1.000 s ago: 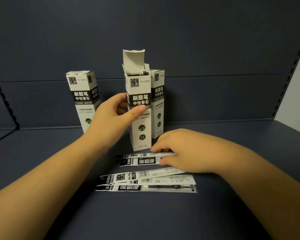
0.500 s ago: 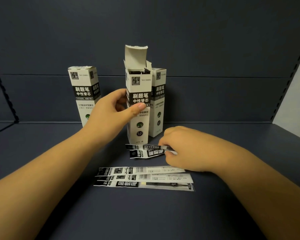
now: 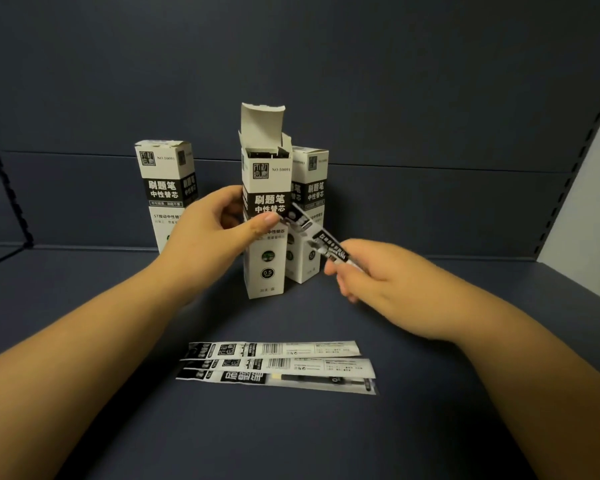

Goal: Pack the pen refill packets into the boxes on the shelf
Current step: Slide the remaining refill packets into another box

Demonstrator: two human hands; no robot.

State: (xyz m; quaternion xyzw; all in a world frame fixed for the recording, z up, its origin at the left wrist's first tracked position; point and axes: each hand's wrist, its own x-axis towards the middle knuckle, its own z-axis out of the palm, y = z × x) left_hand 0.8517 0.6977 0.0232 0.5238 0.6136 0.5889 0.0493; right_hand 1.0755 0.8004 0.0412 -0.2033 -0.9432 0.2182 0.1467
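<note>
An upright white-and-black refill box stands mid-shelf with its top flap open. My left hand grips its middle, thumb across the front. My right hand pinches refill packets, lifted off the shelf and slanting up-left toward the open box, their tip near my left thumb. Three more refill packets lie flat in an overlapping row on the shelf in front of me. A closed box stands at the left, and another closed box stands just behind the open one to its right.
The dark blue shelf floor runs back to a dark rear panel. A slotted upright and a pale side wall close off the right. A black wire divider stands at the far left.
My right hand has picked the upper packets off the shelf and raised them, tilted, toward the open box. My left hand keeps its hold on the box.
</note>
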